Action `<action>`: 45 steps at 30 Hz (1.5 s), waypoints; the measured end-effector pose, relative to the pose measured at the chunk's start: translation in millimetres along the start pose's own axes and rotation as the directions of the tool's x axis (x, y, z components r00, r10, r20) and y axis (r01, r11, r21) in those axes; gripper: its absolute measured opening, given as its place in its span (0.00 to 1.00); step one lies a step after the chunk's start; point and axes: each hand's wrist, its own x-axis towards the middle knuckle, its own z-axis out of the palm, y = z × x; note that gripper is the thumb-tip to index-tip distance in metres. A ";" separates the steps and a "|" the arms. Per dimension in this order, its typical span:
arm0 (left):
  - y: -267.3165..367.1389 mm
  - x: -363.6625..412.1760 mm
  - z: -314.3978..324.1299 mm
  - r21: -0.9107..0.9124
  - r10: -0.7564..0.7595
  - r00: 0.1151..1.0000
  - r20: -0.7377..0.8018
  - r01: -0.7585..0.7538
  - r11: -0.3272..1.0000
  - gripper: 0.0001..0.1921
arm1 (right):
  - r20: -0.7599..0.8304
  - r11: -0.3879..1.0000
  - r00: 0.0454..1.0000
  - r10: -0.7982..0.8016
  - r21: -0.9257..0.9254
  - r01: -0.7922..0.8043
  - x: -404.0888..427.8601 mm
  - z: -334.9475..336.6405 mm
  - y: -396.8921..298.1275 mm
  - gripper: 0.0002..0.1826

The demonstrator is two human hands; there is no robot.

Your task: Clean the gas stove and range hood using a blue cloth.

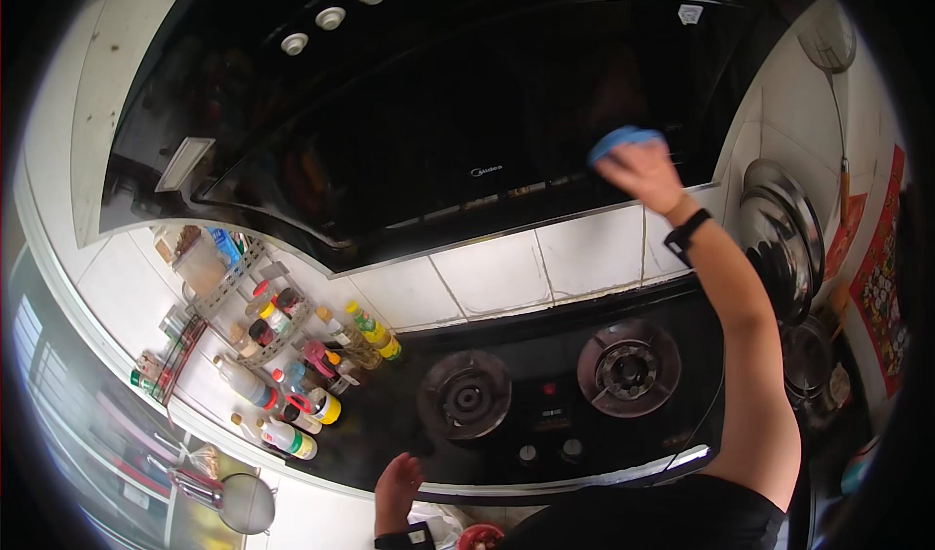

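My right hand [647,171] presses a blue cloth [621,139] against the glossy black front of a Midea range hood [409,119]. The hand is slightly blurred, and its fingers partly hide the cloth. A dark band circles that wrist. Low in the view, my left hand [399,483] hovers near the front edge of the black gas cooktop [394,396], with loosely curled fingers and nothing visible in it. Below the hood, the cooktop has a left burner [467,396] and a right burner [629,369], both without pots.
Several sauce and oil bottles [307,404] crowd the cooktop's left end. Above them, jars sit on a perforated wall rack [274,338]. Metal lids [781,221] and a long-handled wire skimmer [833,46] hang at right. A strainer [247,503] and a red container [480,537] are low down.
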 end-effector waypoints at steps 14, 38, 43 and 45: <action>1.1 3.5 32.1 0.001 -0.004 0.999 -0.041 0.004 1.000 0.12 | -0.241 0.970 0.964 -0.113 0.184 0.160 167.4 8.4 -87.1 0.20; -4.6 -4.7 -5.2 -0.048 0.052 0.998 -0.032 -0.053 0.997 0.15 | 0.037 0.904 0.923 -0.383 0.221 0.366 163.0 51.6 -139.6 0.23; 2.4 -23.5 -66.9 -0.099 0.042 0.984 -0.174 -0.060 0.993 0.11 | 0.140 0.947 0.942 -0.306 0.149 0.286 96.7 29.3 -80.4 0.22; 5.9 -35.5 -83.4 -0.082 0.066 0.973 -0.220 -0.086 0.993 0.11 | -0.069 0.993 0.995 -0.075 0.087 0.081 110.0 1.9 -45.9 0.19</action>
